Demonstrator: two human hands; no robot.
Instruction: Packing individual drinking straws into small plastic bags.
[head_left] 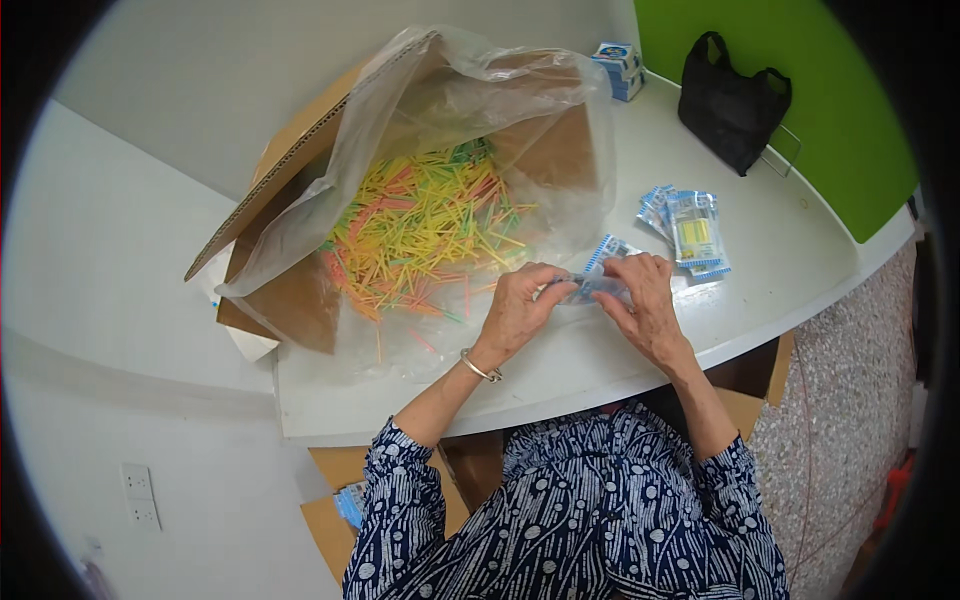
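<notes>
Partly see-through, a bluish packet (590, 287) in the grip of left hand (518, 308) and right hand (650, 308).

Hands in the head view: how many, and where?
2: the left hand at the left end of a clear-and-blue packet, the right hand at its right end, both over the white table. Some fingers are partly hidden.

You face a glossy white table (785, 262) with a curved edge, a white wall (110, 270) bearing wall sockets (140, 497) leftward, a lime-green panel (850, 110) at far right, speckled terrazzo floor (825, 430) below
</notes>
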